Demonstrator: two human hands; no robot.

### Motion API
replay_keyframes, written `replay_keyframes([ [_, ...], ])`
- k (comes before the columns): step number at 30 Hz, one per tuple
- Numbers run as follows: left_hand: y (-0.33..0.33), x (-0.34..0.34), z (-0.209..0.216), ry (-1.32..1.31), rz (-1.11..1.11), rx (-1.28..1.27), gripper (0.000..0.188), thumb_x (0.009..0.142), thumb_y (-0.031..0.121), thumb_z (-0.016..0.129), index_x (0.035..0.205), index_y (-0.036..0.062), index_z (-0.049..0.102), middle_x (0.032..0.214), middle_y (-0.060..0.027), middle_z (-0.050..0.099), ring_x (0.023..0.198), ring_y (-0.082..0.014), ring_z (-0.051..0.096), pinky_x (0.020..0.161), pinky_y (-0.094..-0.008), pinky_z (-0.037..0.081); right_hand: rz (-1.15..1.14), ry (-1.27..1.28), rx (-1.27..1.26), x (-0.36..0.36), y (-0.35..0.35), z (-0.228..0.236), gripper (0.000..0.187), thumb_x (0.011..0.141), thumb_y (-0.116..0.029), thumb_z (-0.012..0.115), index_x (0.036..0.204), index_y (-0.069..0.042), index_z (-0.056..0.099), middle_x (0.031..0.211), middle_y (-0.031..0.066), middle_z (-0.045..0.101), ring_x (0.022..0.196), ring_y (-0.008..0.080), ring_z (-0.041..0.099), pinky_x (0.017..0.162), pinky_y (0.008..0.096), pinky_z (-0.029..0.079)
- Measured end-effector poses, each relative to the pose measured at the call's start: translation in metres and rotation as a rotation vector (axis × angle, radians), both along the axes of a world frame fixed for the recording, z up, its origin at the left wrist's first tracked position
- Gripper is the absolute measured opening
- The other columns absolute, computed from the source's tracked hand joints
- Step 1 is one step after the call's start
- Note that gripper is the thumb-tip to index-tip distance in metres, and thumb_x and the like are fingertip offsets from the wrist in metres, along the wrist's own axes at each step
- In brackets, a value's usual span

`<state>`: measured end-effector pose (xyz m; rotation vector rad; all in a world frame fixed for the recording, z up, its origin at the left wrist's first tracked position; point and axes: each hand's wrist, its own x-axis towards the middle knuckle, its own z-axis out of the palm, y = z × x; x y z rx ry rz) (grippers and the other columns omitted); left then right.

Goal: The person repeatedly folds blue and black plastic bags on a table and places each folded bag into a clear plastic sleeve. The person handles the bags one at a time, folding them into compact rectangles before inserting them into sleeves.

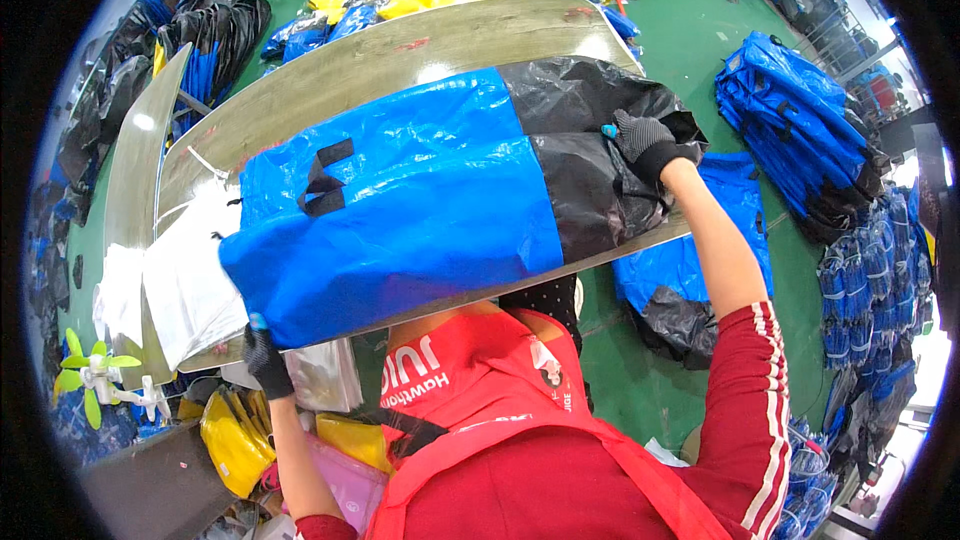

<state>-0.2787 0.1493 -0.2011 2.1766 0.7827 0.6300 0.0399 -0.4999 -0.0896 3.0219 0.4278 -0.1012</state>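
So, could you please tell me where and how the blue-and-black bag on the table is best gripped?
Probably by the black strap handle, coming from above: it lies uncovered on top of the bag, and its narrow band should offer an easier grip than the broad, slack sheet around it. The left hand and right hand are clear of it.

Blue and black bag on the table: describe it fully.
The bag looks like glossy plastic: blue body, black section at its right end, dark strap on the blue. It lies flattened and creased on the wood-grain tabletop. The gloved right hand touches the black section; the gloved left hand is at its near-left corner.
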Motion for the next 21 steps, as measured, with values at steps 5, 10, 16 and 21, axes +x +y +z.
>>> replay_keyframes([
  [5,0.009,0.029,0.054,0.581,-0.209,0.301,0.035,0.096,0.028,0.049,0.111,-0.0018,0.06,0.104,-0.0201,0.066,0.09,-0.0351,0.062,0.077,-0.0398,0.048,-0.035,0.162,-0.015,-0.001,0.014,-0.006,0.04,0.097,-0.038,0.043,0.111,-0.004,0.058,0.097,0.0263,0.066,0.086,0.0432,0.066,0.076,0.052,0.052],
  [10,-0.067,0.109,0.114,-0.269,-0.232,0.075,0.046,0.092,0.008,0.049,0.137,0.0011,0.043,0.137,-0.0128,0.05,0.116,-0.0253,0.055,0.101,-0.037,0.041,0.028,0.161,-0.042,0.001,0.018,-0.007,0.035,0.096,-0.034,0.044,0.104,-0.004,0.059,0.09,0.0238,0.068,0.082,0.0411,0.067,0.072,0.0508,0.052],
  [16,-0.17,0.161,0.117,0.522,-0.864,0.856,0.076,0.08,0.058,0.059,0.144,0.0218,0.042,0.155,-0.0131,0.025,0.144,-0.0381,0.018,0.112,-0.0632,0.008,-0.002,-0.027,-0.009,-0.01,0.013,-0.033,0.037,0.096,-0.037,0.043,0.101,-0.005,0.06,0.08,0.0201,0.069,0.071,0.0391,0.067,0.066,0.0512,0.052],
  [21,-0.227,0.209,0.172,0.48,-0.769,1.047,0.039,0.081,0.043,0.064,0.087,0.0052,0.073,0.116,-0.0157,0.064,0.111,-0.0302,0.056,0.107,-0.0554,0.03,0.105,-0.191,-0.079,-0.02,0.03,-0.038,0.03,0.094,-0.035,0.046,0.095,-0.008,0.06,0.074,0.0125,0.068,0.066,0.0326,0.066,0.064,0.0465,0.048],
])
